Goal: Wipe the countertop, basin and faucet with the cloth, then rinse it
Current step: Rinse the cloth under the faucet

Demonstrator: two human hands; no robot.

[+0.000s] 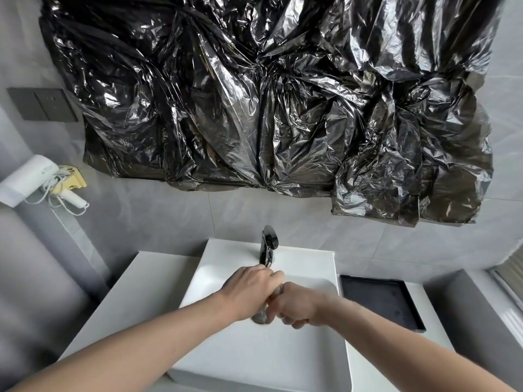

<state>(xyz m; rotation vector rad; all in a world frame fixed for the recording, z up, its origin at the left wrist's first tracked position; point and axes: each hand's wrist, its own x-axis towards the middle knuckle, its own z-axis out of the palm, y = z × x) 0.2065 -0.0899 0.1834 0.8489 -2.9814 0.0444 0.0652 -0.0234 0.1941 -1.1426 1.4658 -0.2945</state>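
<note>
Faucet [267,247] stands behind the basin [254,357]; tray [382,301] lies to its right.

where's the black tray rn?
In the head view, the black tray lies on the white countertop right of the basin, just beyond the right hand.

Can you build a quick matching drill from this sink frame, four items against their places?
Items:
1. faucet
2. black tray
3. hair dryer
4. cloth

Places:
A. on the wall at left
B. gripped between left hand and right hand over the basin
C. at the basin's back edge
D. on the countertop right of the basin

Pairs: 1-C, 2-D, 3-A, 4-B
</note>
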